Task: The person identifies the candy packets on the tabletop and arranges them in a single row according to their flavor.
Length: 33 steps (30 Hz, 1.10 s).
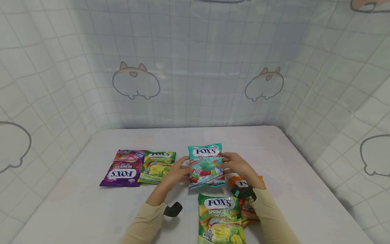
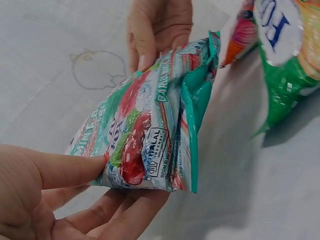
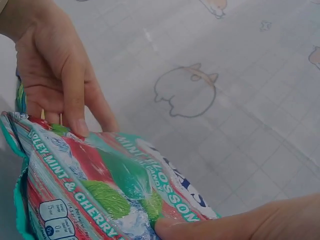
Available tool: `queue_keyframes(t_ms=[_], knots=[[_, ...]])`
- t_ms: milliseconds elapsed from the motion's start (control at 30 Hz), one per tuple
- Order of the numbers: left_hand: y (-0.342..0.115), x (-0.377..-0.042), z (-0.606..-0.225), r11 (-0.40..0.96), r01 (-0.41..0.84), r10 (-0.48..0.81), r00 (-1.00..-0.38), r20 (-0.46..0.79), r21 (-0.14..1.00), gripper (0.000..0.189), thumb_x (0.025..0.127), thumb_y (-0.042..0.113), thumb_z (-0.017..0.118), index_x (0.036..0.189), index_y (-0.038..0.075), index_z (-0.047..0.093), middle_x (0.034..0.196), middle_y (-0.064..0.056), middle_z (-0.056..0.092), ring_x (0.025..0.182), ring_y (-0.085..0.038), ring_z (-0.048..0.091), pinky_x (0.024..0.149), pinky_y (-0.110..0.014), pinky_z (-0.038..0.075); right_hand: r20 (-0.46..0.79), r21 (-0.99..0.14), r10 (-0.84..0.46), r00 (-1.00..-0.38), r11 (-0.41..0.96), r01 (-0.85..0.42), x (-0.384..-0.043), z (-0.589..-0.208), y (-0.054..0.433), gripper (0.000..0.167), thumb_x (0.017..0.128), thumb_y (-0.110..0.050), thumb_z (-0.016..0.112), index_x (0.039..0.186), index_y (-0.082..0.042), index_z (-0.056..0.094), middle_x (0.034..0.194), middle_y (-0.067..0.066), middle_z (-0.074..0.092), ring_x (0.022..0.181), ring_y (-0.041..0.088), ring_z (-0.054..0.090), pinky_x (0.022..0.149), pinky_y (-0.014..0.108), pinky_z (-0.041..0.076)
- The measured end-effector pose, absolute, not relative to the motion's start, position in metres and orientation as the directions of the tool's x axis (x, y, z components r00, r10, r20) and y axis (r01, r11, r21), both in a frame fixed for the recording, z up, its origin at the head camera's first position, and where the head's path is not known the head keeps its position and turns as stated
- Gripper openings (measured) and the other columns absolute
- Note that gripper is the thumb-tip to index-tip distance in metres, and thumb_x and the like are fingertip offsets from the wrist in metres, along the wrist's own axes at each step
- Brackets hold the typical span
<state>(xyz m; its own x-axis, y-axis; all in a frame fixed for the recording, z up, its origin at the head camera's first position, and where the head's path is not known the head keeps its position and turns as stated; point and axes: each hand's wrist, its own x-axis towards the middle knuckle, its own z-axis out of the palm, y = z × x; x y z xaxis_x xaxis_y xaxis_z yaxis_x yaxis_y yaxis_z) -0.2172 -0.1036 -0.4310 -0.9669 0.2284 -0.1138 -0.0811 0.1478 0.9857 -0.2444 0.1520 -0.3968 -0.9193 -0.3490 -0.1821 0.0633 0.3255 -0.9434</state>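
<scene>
Both hands hold a teal Fox's Mint Blossom candy bag [image 1: 206, 166] between them, its printed front facing up toward the head camera. My left hand [image 1: 178, 171] grips the bag's left edge; in the left wrist view its thumb lies on the front and the fingers [image 2: 135, 210] are underneath. At the opposite edge is my right hand [image 1: 240, 166], whose thumb [image 3: 200, 229] presses on the front in the right wrist view; its other fingers are hidden behind the bag there.
A purple Berries bag [image 1: 125, 168] and a green Spring Tea bag [image 1: 156, 167] lie side by side at the left. Nearer me lies another Spring Tea bag [image 1: 220, 220], beside an orange Fox's bag [image 1: 250, 211] partly under the right forearm. A patterned sheet [image 1: 195, 84] hangs behind the table.
</scene>
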Motion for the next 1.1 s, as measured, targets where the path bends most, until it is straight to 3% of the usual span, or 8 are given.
queue_keyframes(t_ms=[433,667,1100], knots=[[-0.111,-0.216,-0.405,0.156,-0.026,0.186,-0.981,-0.055,0.987,0.055,0.095,0.008,0.06,0.146,0.009,0.04,0.111,-0.023,0.062,0.096,-0.032,0.064,0.077,-0.049,0.055,-0.118,-0.98,-0.351,-0.929,0.194,0.051,-0.247,-0.389,0.148,0.055,0.09,-0.003,0.067,0.139,-0.001,0.042,0.117,0.022,0.063,0.091,0.029,0.067,0.078,0.041,0.055],[-0.112,-0.212,-0.398,0.16,-0.005,0.18,-0.983,-0.034,0.987,0.054,0.096,0.009,0.061,0.146,0.008,0.041,0.111,-0.023,0.061,0.096,-0.031,0.063,0.075,-0.047,0.056,-0.112,-0.975,-0.348,-0.931,0.217,0.036,-0.243,-0.387,0.151,0.066,0.091,-0.006,0.066,0.146,0.008,0.031,0.129,0.025,0.055,0.099,0.029,0.065,0.082,0.039,0.054],[-0.112,-0.215,-0.403,0.167,0.013,0.184,-0.983,-0.019,0.986,0.054,0.096,0.009,0.061,0.146,0.009,0.04,0.11,-0.022,0.062,0.096,-0.031,0.064,0.075,-0.045,0.056,-0.065,-0.974,-0.381,-0.922,0.223,-0.024,-0.239,-0.384,0.151,0.062,0.093,-0.007,0.064,0.145,0.009,0.033,0.126,0.025,0.058,0.1,0.03,0.065,0.082,0.038,0.054]])
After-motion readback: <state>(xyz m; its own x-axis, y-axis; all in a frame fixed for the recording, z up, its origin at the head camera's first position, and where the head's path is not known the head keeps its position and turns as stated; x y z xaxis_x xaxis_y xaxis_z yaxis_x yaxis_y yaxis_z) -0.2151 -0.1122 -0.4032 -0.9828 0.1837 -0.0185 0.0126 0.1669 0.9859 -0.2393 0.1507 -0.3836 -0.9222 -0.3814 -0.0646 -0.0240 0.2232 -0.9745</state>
